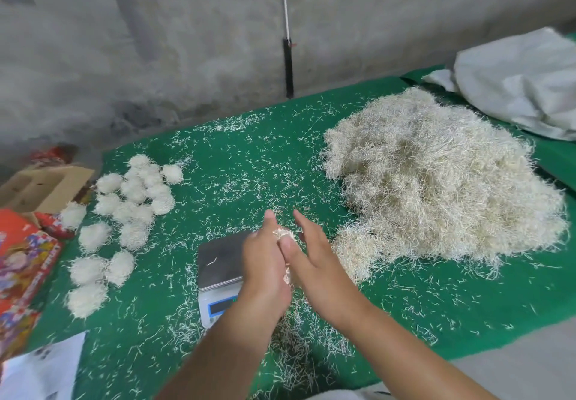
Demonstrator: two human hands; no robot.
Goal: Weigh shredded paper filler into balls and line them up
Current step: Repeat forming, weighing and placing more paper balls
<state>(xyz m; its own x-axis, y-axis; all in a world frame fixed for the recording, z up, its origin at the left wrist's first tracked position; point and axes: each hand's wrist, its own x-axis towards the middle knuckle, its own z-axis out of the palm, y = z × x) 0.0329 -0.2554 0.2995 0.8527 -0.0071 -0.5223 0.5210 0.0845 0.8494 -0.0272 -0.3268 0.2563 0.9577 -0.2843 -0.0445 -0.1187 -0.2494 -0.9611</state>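
Note:
A big heap of pale shredded paper filler (436, 181) lies on the right of the green cloth (249, 137). Several white filler balls (134, 200) sit in loose rows at the left. A small digital scale (218, 262) with a steel pan stands in the middle; one strand lies on the pan. My left hand (265, 259) and my right hand (314, 253) are pressed palm to palm just right of the scale, with a small wad of filler (283, 233) squeezed between them. Most of the wad is hidden by the palms.
Loose strands litter the cloth all over. A cardboard box (43, 187) and colourful red packaging (21, 259) stand at the left edge. White paper (43, 371) lies at the front left. A grey sack (523, 81) sits at the back right, by the concrete wall.

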